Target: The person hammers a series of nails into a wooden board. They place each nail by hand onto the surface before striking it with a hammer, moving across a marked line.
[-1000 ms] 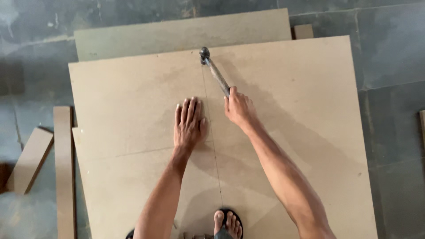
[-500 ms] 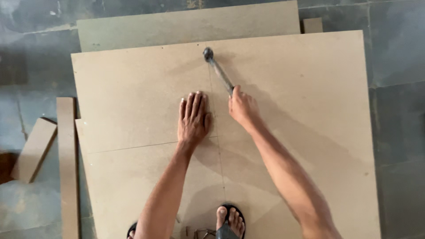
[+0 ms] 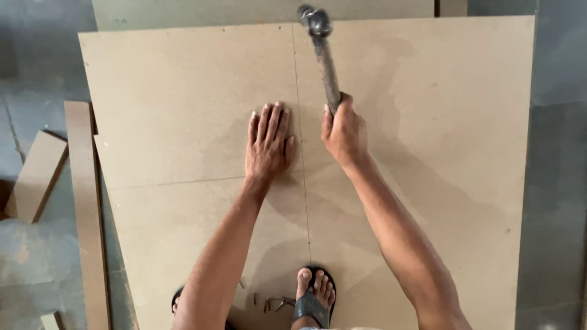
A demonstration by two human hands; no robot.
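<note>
Carpentry workshop: fibreboard sheets [image 3: 183, 91], offcuts [image 3: 82, 201] on floor.

One hammer [image 3: 324, 58], at upper centre. Two hands: the left hand [image 3: 267, 146] and the right hand [image 3: 343, 131], mid-frame. Two large boards: a tan board [image 3: 440, 153] and a greenish board [image 3: 202, 11] along the top edge. Two narrow strips [image 3: 82, 201] at left. One sandalled foot [image 3: 313, 299] fully visible, bottom centre. A few small nails [image 3: 272, 302] beside it, too small to count.

Soft, even daylight fills the scene, with no glare. Faint, diffuse shadows of the arms fall on the board [image 3: 183, 91] toward the right. The raised hammer [image 3: 323, 52] head looks slightly motion-blurred; the rest stays sharp.
</note>
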